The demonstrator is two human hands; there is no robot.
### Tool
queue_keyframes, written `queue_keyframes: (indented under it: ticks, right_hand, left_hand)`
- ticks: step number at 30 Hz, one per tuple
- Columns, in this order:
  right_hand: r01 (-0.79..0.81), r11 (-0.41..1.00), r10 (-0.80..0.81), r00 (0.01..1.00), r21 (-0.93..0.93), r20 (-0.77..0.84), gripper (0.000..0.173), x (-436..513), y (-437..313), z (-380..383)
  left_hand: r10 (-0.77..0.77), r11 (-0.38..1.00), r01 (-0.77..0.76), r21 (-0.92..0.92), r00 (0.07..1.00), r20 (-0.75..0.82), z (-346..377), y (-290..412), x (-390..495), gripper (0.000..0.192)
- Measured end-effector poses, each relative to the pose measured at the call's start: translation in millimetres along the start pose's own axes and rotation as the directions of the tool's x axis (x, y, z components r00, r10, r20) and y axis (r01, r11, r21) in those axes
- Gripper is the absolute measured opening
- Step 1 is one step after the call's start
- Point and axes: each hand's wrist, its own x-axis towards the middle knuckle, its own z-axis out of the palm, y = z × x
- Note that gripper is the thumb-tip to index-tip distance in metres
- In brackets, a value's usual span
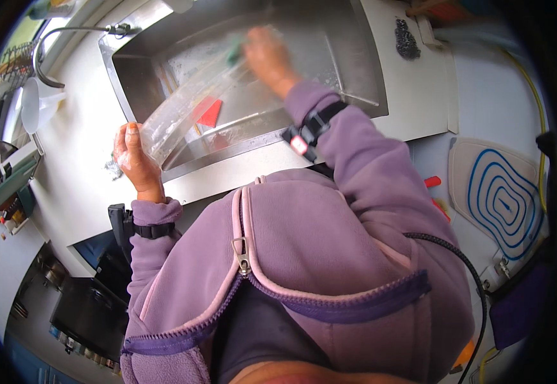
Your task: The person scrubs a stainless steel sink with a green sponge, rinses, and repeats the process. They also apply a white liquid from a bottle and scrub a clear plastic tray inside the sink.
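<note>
My left hand, wet with suds, grips the near left end of a long clear plastic piece that slants over the steel sink. At its far end my right hand, blurred, is closed on a green scrubbing pad against the plastic. A red flat piece lies in the sink below the plastic, partly seen through it. Thin wooden sticks also lie on the sink floor.
A curved faucet stands at the sink's left corner, with a white translucent jug beside it. A dark scouring mesh lies on the right counter. A board with blue rings leans at the right. A green shelf stands at the far left.
</note>
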Motion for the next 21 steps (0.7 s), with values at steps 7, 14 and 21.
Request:
queue_keyframes:
  ticks: [7, 14, 21]
  right_hand:
    - [0.376, 0.925, -0.379, 0.921, 0.048, 0.085, 0.008, -33.9, -90.8, 30.0]
    - [-0.111, 0.943, 0.145, 0.986, -0.313, 0.087, 0.014, 7.9, -25.7, 10.9]
    - [0.307, 0.929, -0.331, 0.939, 0.207, 0.091, 0.011, -37.0, -106.5, 35.9]
  left_hand:
    - [0.059, 0.998, -0.056, 0.034, 0.993, -0.099, -6.5, -19.8, 5.4, 0.03]
    - [-0.028, 0.999, 0.025, -0.036, 0.994, -0.104, -5.8, -20.1, -4.0, 0.03]
    - [-0.013, 0.999, 0.01, -0.045, 0.998, -0.069, -6.1, -20.6, -3.3, 0.032]
